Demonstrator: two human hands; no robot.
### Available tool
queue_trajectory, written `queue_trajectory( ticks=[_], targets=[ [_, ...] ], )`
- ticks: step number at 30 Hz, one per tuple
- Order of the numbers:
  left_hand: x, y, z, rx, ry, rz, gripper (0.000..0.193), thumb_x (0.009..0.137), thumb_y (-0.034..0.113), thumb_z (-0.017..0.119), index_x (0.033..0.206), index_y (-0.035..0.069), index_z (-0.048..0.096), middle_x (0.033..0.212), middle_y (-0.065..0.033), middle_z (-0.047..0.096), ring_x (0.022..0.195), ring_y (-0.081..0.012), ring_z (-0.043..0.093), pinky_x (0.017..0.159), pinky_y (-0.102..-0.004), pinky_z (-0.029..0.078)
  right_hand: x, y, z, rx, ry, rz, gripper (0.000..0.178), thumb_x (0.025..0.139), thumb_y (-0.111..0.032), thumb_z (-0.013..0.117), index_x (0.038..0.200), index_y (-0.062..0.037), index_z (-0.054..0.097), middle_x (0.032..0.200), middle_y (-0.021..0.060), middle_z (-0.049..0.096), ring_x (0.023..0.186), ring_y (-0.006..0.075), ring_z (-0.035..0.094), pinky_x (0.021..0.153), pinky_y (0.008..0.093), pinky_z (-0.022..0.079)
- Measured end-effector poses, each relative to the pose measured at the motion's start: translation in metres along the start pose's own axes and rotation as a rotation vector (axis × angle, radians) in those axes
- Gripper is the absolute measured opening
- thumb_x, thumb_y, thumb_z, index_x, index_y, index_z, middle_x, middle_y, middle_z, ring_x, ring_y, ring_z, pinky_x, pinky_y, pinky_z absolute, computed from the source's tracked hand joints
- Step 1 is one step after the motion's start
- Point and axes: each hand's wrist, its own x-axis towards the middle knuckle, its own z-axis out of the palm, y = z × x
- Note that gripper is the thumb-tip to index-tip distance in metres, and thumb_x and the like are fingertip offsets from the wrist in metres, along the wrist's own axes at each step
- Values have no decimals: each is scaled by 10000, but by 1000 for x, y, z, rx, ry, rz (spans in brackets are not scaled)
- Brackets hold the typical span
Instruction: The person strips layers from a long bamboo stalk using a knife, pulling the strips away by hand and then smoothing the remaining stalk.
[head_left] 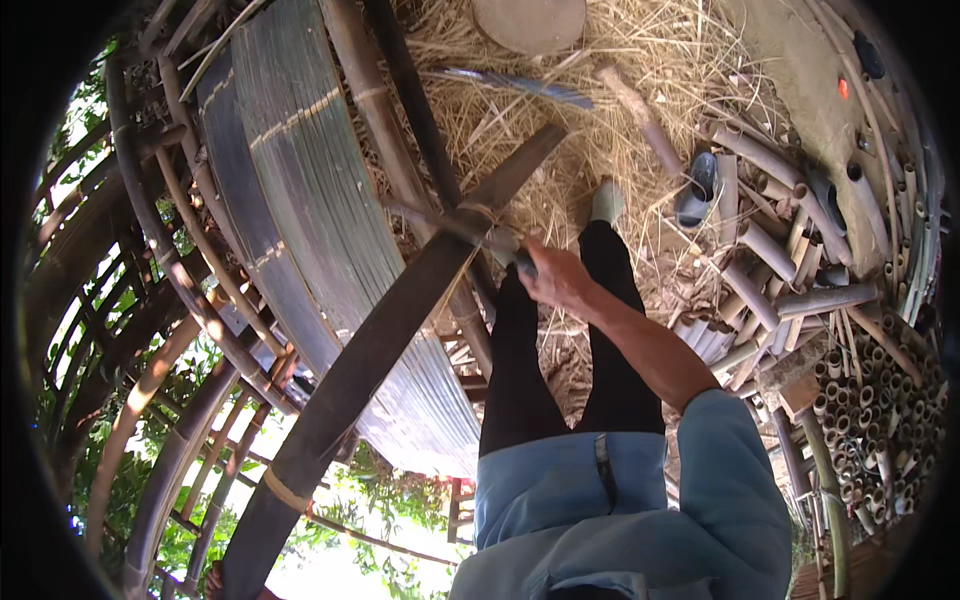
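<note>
My right hand (pixel 555 275) is closed around the dark handle of a long-bladed knife (pixel 490 238), above my thigh. The blade points left and lies across a long dark plank-like piece (pixel 370 345), close to a pale tie around it. A second pale tie circles the piece lower down. It slants from the straw at the top to the lower left. There my left hand (pixel 215 580) grips its edge; only some fingers show at the rim of the view, the rest is hidden.
Left of the dark piece hangs a slatted panel (pixel 320 180) with stitched ties, beside bamboo poles (pixel 180 270). Straw (pixel 660 60) covers the ground, with a wooden club (pixel 640 115) and a blue strip (pixel 520 85) on it. Cut bamboo tubes (pixel 770 250) and a stack of bamboo ends (pixel 870 420) stand right.
</note>
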Motion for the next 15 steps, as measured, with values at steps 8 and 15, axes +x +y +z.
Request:
queue_trajectory(
  ticks=[8, 15],
  targets=[
    [2, -2, -4, 9, -7, -11, 812, 860, 198, 568, 1479, -178, 201, 1539, -371, 239, 1469, -465, 214, 1245, -571, 135, -10, 1, 10, 82, -40, 39, 501, 854, -209, 710, 1214, -7, 427, 647, 164, 600, 593, 350, 657, 532, 448, 526],
    [1, -11, -5, -11, -10, -11, 832, 849, 216, 570, 1479, -178, 196, 1539, -373, 232, 1469, -466, 208, 1245, -569, 132, -4, -5, -8, 77, 101, 3, 471, 849, -209, 720, 1201, -59, 446, 701, 174, 624, 633, 368, 663, 545, 477, 518]
  ],
)
